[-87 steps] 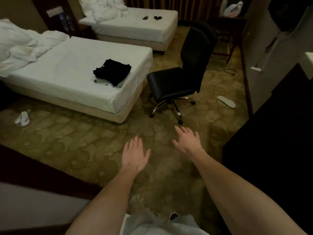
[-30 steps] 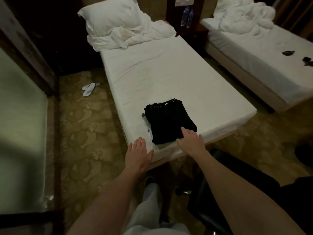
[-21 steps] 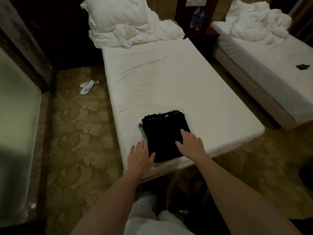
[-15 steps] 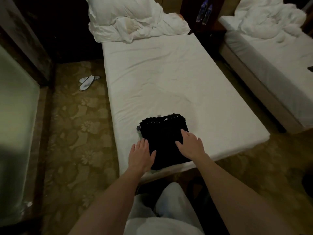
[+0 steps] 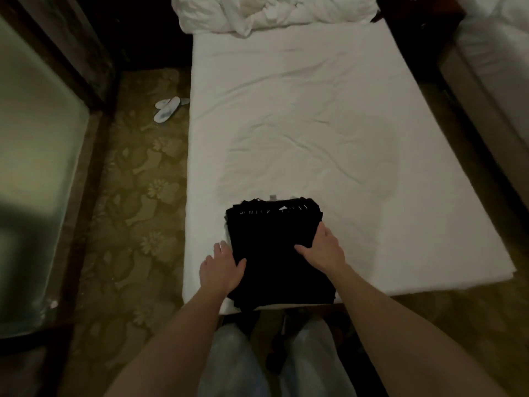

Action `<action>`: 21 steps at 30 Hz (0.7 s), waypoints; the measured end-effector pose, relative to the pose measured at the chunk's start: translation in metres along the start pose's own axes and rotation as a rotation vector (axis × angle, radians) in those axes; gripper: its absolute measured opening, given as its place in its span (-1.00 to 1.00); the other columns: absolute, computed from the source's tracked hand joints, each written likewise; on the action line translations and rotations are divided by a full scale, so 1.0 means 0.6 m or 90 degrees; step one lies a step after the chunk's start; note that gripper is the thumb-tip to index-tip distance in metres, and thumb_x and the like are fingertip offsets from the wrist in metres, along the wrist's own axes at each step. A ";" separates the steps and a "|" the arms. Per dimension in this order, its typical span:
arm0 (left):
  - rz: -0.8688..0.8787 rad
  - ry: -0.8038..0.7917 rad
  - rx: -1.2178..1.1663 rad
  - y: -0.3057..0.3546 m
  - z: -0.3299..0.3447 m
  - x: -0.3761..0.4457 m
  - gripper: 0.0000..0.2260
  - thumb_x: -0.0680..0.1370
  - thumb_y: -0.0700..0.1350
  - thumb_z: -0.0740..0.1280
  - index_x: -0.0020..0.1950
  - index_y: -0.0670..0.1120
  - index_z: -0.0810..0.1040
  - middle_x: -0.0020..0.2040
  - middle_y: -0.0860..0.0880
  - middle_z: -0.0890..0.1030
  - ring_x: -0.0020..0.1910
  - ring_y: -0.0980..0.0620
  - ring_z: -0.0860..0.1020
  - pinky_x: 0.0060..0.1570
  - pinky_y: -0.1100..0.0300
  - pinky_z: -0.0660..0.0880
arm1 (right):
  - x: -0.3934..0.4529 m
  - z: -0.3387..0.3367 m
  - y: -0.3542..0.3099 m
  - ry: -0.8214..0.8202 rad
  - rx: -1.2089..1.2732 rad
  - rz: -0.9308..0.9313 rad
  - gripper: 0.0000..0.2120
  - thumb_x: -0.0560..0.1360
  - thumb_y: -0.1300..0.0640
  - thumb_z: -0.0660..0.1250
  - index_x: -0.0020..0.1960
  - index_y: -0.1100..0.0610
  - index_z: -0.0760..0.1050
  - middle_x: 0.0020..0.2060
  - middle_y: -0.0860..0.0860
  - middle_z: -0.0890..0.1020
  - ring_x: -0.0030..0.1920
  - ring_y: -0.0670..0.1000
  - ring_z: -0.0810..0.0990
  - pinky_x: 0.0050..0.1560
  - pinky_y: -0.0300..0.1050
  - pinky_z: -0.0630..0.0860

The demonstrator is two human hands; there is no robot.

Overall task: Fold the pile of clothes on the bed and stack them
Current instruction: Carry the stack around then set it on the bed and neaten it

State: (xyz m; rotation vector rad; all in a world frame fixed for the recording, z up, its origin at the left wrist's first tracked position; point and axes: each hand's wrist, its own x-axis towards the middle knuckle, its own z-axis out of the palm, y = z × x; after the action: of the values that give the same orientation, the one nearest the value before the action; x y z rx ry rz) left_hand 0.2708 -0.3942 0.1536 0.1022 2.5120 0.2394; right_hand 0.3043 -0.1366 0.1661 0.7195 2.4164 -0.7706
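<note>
Within the last second the person had closed in on the bed (image 5: 315, 110), and both hands now lay on the black stack of clothes (image 5: 274, 253) at its near edge. The left hand (image 5: 221, 267) rested flat against the stack's left side, the right hand (image 5: 323, 247) on top, fingers straight, gripping nothing. The clothes looked already folded and stacked, so the task seemed near its end.

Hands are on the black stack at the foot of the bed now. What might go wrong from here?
1. The stack sits at the bed's near edge; a pull toward the body might slide it off onto the floor.
2. The left hand and right hand touch only its sides, so lifting may spill lower layers.
3. Paler cloth peeks out at the far edge; it could be left behind.
</note>
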 end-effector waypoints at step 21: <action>-0.258 0.117 -0.362 0.051 0.161 0.145 -0.37 0.37 0.21 0.49 0.24 -0.17 0.45 0.13 -0.17 0.55 0.15 -0.19 0.52 0.16 -0.12 0.51 | 0.189 0.120 0.098 0.030 0.227 0.157 -0.11 0.18 -0.25 0.58 0.36 0.07 0.32 0.20 0.05 0.57 0.20 0.18 0.56 0.18 0.17 0.54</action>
State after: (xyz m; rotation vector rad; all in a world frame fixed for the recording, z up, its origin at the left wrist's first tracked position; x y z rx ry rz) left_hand 0.2566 -0.3386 0.0327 -0.6735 2.4707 0.8025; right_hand 0.2776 -0.1039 0.0258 1.1602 2.1956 -1.1008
